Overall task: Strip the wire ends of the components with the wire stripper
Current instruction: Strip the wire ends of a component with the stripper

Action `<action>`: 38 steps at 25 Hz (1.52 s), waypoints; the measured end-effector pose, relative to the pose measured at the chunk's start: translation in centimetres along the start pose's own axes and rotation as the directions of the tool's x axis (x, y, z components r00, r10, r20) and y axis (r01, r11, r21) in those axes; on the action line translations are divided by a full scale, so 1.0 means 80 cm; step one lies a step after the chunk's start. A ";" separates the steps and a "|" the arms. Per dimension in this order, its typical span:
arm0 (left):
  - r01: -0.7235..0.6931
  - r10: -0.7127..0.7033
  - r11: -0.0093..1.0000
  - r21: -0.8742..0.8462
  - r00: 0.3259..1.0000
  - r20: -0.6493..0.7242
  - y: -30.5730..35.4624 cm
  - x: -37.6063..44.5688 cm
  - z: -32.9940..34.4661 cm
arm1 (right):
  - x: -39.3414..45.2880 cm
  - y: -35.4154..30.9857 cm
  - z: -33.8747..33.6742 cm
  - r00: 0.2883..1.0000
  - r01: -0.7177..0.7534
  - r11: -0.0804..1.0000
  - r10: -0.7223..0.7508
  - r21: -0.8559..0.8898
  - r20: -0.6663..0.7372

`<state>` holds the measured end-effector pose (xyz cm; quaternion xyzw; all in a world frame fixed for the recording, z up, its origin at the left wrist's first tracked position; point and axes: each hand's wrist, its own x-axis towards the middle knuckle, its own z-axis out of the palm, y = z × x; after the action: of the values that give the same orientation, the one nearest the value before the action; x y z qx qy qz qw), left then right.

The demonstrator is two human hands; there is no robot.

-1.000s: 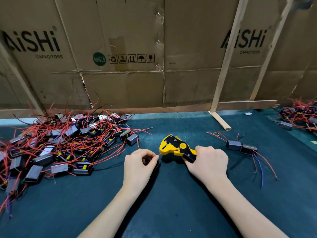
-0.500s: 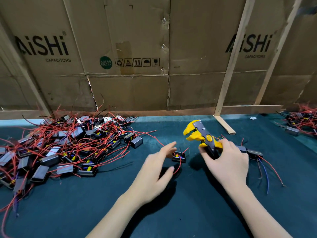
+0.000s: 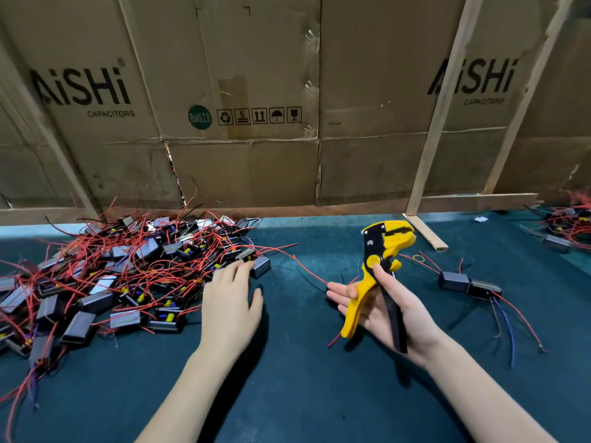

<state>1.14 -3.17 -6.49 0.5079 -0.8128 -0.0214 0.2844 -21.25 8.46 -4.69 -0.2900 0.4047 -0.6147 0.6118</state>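
The left hand (image 3: 228, 302) reaches palm-down, fingers spread and holding nothing, toward the near edge of the heap of components (image 3: 128, 276) that lies on the tabletop (image 3: 287, 394) to its left and ahead. Its fingertips sit just beside one dark component (image 3: 261, 266) at the heap's right fringe, so this hand is far nearer the next piece. The right hand (image 3: 383, 310) lies palm-up, loosely curled around the wire stripper (image 3: 380, 270), handles apart, its long axis upright and head pointing away. A red wire (image 3: 307, 270) runs from the heap toward that hand. Finished-looking pieces (image 3: 468, 284) rest just right of it.
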 end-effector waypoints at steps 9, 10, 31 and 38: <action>-0.095 0.088 0.994 0.050 0.989 0.117 -0.003 0.005 0.026 | 0.001 -0.019 -0.039 0.824 0.295 0.890 -0.421 -0.348 -0.379; -0.093 0.087 0.995 0.042 0.987 0.135 -0.005 0.005 0.027 | 0.002 -0.019 -0.043 0.817 0.314 0.874 -0.448 -0.371 -0.363; -0.403 0.399 0.904 -0.147 0.915 -0.057 0.018 -0.013 0.000 | -0.007 -0.003 -0.025 0.934 0.245 0.785 -0.349 -0.569 -0.080; -0.469 0.498 0.860 -0.204 0.857 0.131 0.031 -0.023 -0.015 | -0.008 0.001 -0.029 0.928 0.233 0.760 -0.361 -0.606 -0.096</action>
<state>0.29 -0.14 -5.50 0.2576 -0.9320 -0.0617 0.2473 -23.13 9.44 -5.80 -0.4592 0.5836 -0.5763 0.3413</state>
